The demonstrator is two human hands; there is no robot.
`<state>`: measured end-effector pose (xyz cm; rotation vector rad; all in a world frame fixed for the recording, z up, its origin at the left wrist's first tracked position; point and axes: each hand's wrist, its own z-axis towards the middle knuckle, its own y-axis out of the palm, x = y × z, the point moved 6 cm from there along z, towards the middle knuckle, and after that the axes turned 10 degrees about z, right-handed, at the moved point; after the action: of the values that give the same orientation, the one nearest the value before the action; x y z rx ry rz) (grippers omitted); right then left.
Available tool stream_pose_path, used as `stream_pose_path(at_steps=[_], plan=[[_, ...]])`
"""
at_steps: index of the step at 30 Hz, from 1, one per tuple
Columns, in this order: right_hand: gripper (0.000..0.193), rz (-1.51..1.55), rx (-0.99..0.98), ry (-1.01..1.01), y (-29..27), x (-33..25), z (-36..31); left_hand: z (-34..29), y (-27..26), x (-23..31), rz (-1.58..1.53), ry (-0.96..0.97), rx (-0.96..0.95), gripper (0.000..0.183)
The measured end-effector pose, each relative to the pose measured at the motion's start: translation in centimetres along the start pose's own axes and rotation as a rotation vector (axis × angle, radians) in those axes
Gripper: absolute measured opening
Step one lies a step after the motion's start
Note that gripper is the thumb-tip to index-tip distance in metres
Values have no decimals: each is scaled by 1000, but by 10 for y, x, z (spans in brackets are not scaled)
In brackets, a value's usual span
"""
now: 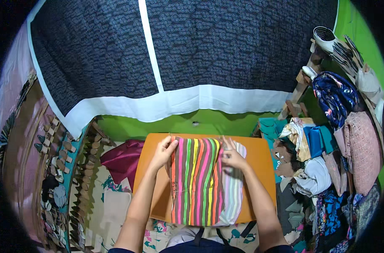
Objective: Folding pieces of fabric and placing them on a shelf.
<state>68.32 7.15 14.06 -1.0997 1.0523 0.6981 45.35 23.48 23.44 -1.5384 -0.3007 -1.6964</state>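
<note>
A folded cloth [196, 181] with bright pink, green, yellow, orange and brown stripes lies over the orange table [259, 168] in front of me. Its far left corner is pinched between the thumb and fingers of my left hand [165, 151]. At the far right corner, my right hand [234, 156] has its thumb and a finger closed on the edge, while its other fingers stick up. Part of a pale pastel-striped cloth [232, 202] shows from beneath on the right. The rest of that pale cloth is hidden.
Dark patterned fabric with a white border [192, 97] hangs beyond the table. Maroon cloth [122, 160] lies to the left, near a rack of wooden shoe-shaped forms [84, 181]. Piled fabrics [314, 177] and a pink textured cloth bundle [362, 147] crowd the right. Scraps [158, 242] litter the floor.
</note>
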Motion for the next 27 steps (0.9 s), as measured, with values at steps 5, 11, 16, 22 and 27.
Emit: stream_pose_path(at_steps=[5, 11, 16, 22, 27], plan=[[64, -315, 124, -166, 12, -40, -16, -60, -16, 86, -136, 123, -28, 22], [56, -287, 323, -609, 4, -135, -62, -160, -21, 144, -81, 217, -50, 22], [26, -280, -45, -504, 33, -175, -131, -247, -8, 181, -13, 246, 110, 18], [17, 70, 16, -415, 6, -238, -242, -315, -4, 223, -37, 234, 258, 18], [16, 367, 41, -485, -21, -294, -301, -342, -3, 257, -137, 335, 443, 15]])
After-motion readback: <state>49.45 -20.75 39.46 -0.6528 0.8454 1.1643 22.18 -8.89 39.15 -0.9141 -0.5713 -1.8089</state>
